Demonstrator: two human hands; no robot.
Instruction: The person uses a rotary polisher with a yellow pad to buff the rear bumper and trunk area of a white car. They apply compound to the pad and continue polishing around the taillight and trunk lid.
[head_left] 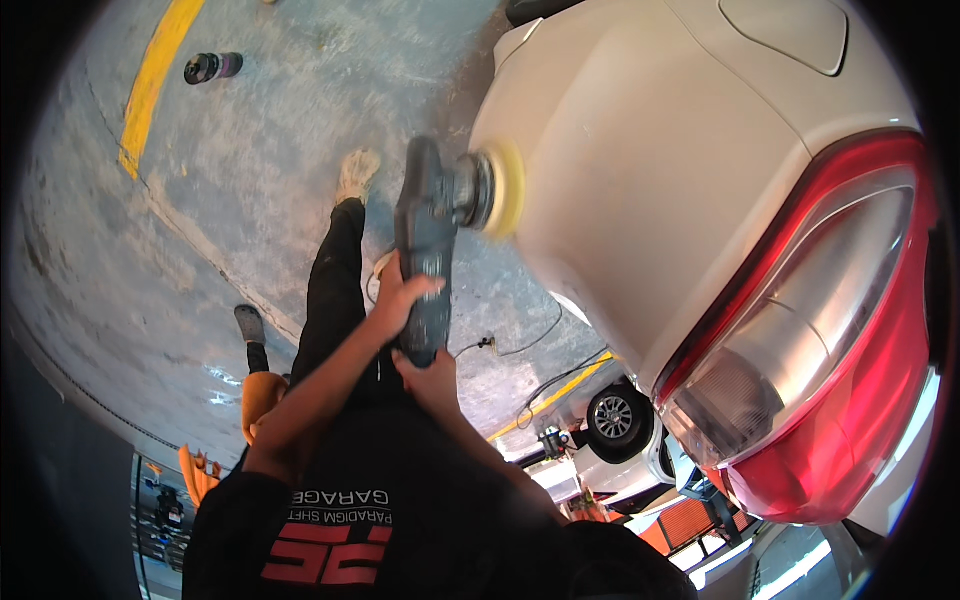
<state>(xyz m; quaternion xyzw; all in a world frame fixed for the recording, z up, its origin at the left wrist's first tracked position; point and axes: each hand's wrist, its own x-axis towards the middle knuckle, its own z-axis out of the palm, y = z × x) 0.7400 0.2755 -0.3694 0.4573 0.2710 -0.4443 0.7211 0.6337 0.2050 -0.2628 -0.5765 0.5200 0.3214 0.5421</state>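
Observation:
Both of my hands are on a black power polisher (425,215), held nearly upright in view. My left hand (402,300) wraps around the middle of its body. My right hand (430,380) grips its lower end. The round yellow foam pad (510,190), blurred, faces the rear corner of a pale beige car (640,170). Its face is against the painted panel or very close to it; I cannot tell which. Below and to the right on the same car is a large red and clear tail light (800,320).
A black cord (535,345) trails over the grey concrete floor (270,140). A dark bottle (213,68) lies near a yellow floor line (160,70). Another person's foot in a grey shoe (250,324) is at left. A white car's wheel (617,415) stands at lower right.

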